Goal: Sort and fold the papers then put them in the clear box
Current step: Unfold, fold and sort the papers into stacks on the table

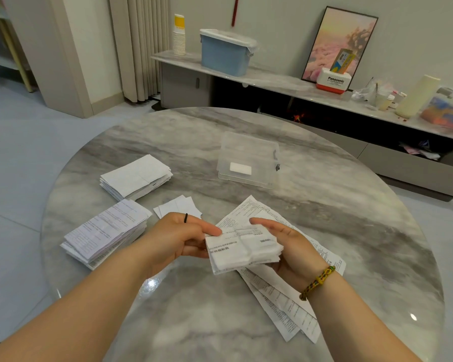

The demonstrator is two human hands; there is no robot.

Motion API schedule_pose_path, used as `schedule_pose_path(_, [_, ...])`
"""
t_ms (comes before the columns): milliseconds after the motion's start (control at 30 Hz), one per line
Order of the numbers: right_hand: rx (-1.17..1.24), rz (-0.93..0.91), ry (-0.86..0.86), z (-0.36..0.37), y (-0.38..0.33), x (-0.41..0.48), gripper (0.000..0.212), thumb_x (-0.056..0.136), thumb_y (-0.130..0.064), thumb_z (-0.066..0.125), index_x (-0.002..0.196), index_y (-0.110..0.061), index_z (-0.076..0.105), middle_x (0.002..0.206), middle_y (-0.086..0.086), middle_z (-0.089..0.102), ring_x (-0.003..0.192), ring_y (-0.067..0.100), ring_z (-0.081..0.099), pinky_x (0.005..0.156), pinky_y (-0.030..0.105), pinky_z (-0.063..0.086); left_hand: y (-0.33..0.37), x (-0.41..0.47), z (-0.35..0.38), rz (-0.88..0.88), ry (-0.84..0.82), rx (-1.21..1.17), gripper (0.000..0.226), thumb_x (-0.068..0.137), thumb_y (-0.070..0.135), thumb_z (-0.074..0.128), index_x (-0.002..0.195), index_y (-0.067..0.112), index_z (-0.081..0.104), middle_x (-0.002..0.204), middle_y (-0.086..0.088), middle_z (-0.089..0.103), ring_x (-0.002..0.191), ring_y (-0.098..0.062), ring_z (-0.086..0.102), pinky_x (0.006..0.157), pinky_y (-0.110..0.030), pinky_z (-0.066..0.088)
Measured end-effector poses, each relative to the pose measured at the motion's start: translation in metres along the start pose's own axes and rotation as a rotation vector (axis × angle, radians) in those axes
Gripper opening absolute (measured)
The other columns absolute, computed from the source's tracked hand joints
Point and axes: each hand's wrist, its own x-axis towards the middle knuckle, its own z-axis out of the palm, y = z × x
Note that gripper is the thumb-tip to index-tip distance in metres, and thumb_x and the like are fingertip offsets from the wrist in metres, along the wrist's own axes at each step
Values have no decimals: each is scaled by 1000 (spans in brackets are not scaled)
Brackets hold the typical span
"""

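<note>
I hold a thick folded bundle of white printed papers [242,250] just above the round grey marble table [324,205], between both hands. My left hand [179,239] pinches its left edge, thumb on top and the other fingers curled beneath. My right hand [285,244] cups the right side, thumb lying across the top. Under that hand, long loose printed slips [280,304] lie fanned out on the table. To my left sit two stacks of folded sheets: a near printed stack [106,232] and a far plain white stack [136,177]. A few small white folded pieces [178,206] lie just beyond my left hand. The clear plastic box [249,160] stands open further back, well apart from the bundle, with one white folded packet [240,168] inside it.
</note>
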Motion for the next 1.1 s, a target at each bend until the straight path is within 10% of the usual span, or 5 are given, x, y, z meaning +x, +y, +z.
schedule_pose_path(133, [-34, 29, -47, 0, -1, 0, 29, 98, -22, 36, 92, -12, 62, 70, 1, 72, 61, 12, 67, 53, 24, 56, -1, -1, 4, 101, 135, 177, 17, 77, -1, 67, 66, 11, 72, 60, 3, 71, 55, -5, 67, 54, -15, 54])
schedule_pose_path(633, [-394, -61, -48, 50, 2, 10, 22, 89, 7, 45, 93, -10, 58, 81, 0, 66, 47, 2, 57, 42, 14, 40, 6, -28, -39, 204, 377, 386, 20, 88, 11, 57, 77, 28, 58, 71, 6, 65, 53, 2, 61, 61, -19, 50])
schedule_pose_path(867, [-505, -96, -182, 132, -4, 44, 24, 89, 7, 43, 102, -9, 55, 74, 0, 59, 43, 2, 53, 41, 13, 39, 23, -52, -114, 179, 788, 578, 21, 92, 18, 51, 106, 11, 65, 93, 1, 61, 94, -20, 55, 81, -24, 35])
schedule_pose_path(1100, [-769, -95, -204, 181, 8, 65, 33, 90, 2, 43, 120, -5, 55, 82, -4, 59, 51, -4, 52, 40, 3, 33, 7, -52, -142, -34, 672, 759, 45, 93, 32, 48, 132, 11, 47, 134, -5, 52, 123, -21, 47, 97, -25, 35])
